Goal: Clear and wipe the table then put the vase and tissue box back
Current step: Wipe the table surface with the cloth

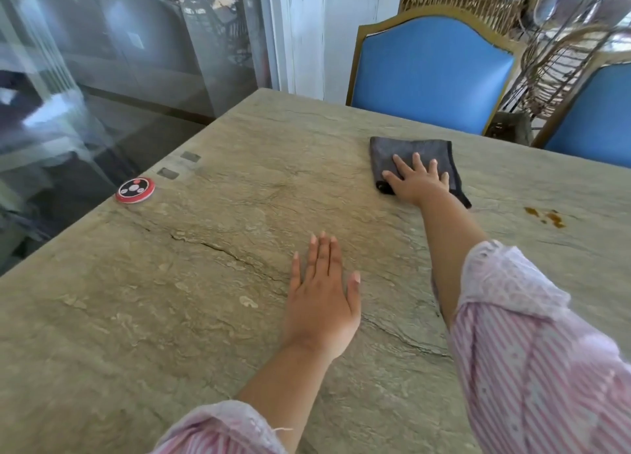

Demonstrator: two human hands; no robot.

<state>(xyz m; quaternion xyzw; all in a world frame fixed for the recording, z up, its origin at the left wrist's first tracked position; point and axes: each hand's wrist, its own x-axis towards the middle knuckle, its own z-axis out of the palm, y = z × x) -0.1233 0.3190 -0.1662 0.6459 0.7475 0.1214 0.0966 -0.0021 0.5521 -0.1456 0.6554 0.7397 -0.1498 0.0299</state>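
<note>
A folded dark grey cloth (413, 151) lies flat on the stone table (205, 265), towards its far side. My right hand (415, 178) presses down on the cloth with fingers spread, arm stretched out. My left hand (322, 296) rests flat on the bare tabletop nearer to me, fingers together, holding nothing. A brown spill (546, 216) marks the table to the right of the cloth. No vase or tissue box is in view.
A round red and black call button (135, 190) sits near the table's left edge. Two blue upholstered chairs (430, 74) (594, 119) stand at the far side. A glass wall runs along the left.
</note>
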